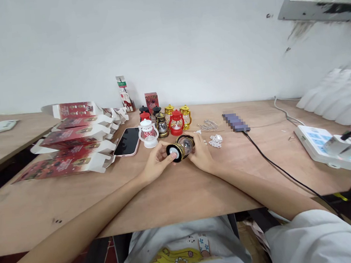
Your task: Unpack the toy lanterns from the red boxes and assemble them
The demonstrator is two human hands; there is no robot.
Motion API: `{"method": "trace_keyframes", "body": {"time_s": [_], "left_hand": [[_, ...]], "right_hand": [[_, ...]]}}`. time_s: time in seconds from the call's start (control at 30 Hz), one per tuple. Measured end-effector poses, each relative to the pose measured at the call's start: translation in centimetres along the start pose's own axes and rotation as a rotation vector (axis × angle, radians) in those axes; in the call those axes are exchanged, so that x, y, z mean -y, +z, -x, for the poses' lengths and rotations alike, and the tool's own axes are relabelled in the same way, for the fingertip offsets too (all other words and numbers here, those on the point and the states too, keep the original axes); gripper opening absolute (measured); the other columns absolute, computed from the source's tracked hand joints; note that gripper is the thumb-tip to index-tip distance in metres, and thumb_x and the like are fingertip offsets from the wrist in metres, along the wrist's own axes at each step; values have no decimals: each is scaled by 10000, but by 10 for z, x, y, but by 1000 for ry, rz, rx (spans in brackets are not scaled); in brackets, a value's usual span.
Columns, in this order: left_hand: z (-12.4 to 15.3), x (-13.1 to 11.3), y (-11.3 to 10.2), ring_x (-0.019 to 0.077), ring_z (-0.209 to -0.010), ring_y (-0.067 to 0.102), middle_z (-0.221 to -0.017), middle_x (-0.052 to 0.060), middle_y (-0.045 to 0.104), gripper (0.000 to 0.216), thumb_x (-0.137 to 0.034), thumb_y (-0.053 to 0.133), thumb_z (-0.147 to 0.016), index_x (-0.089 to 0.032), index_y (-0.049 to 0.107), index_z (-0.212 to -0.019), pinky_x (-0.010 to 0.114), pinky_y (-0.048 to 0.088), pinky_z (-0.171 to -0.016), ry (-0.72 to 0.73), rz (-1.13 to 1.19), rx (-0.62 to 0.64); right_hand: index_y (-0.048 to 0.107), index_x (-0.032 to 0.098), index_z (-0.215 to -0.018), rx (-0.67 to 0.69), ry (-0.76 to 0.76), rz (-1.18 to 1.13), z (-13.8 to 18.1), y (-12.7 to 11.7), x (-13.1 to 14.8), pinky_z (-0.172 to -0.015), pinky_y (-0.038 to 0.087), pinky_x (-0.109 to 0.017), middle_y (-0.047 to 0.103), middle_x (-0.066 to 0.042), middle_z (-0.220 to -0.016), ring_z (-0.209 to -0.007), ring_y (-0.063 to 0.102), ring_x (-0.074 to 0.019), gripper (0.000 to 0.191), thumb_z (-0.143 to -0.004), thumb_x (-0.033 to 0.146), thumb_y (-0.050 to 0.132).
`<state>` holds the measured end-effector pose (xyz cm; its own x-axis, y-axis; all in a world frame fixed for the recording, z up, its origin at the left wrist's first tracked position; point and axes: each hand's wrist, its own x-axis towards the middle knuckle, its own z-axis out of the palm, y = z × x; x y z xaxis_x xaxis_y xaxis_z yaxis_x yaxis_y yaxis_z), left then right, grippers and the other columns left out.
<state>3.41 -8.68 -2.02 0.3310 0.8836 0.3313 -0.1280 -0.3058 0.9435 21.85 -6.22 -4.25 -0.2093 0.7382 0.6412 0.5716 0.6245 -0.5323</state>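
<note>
A small black-and-gold lantern [183,147] lies on its side between my two hands, a little above the table. Its round base with a pale disc faces left and toward me. My left hand [159,160] grips the base, the thumb on the disc. At the top end my right hand [200,152] is closed around the lantern, some fingers hidden behind it. Just beyond stand a white lantern [148,134], a red lantern [176,122], a bronze-black lantern [161,125] and gold lanterns [186,117]. Small white pieces [215,141] and silver wire-like pieces [208,125] lie right of my hands.
Several red printed cartons [73,137] lie open-flapped at left, beside a pink-edged phone [127,142]. A small upright box [152,100] and a bottle [125,95] stand by the wall. At right are a cabled phone [236,122], a power strip [322,144] and white stacked items [339,95].
</note>
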Motion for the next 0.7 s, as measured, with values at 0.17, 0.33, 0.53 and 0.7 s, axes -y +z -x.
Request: {"method": "trace_keyframes", "body": {"time_s": [0.17,0.33,0.53,0.7], "left_hand": [[-1,1,-2,122,-715,581,-818,11,603,345,-430,670,-749,-170,527,-924,238,549,-579,1,-2,-4],[-6,5,-8,103,-601,583,-807,10,620,307,-422,580,-801,-160,547,-958,233,492,-561,-38,-125,-77],[-13,17,-21,108,-689,554,-831,-2,585,230,-313,636,-726,-175,531,-877,229,457,-617,4,-180,-258],[-17,28,-30,112,-656,501,-727,-13,536,146,-303,570,-767,-164,529,-783,236,399,-605,-53,-273,-166]], "right_hand": [[416,194,-1222,-46,29,5,1,1,0,-908,474,-437,514,-112,-1187,-1100,509,-247,588,-655,49,483],[391,173,-1203,-63,50,5,1,1,0,-893,480,-428,528,-119,-1180,-1057,534,-244,584,-643,48,498],[393,165,-1178,-43,42,57,2,0,-1,-890,477,-436,532,-125,-1141,-1037,547,-253,551,-645,56,484],[379,157,-1195,-35,-5,104,4,1,-2,-885,482,-434,527,-133,-1155,-1064,544,-256,578,-632,50,451]]}}
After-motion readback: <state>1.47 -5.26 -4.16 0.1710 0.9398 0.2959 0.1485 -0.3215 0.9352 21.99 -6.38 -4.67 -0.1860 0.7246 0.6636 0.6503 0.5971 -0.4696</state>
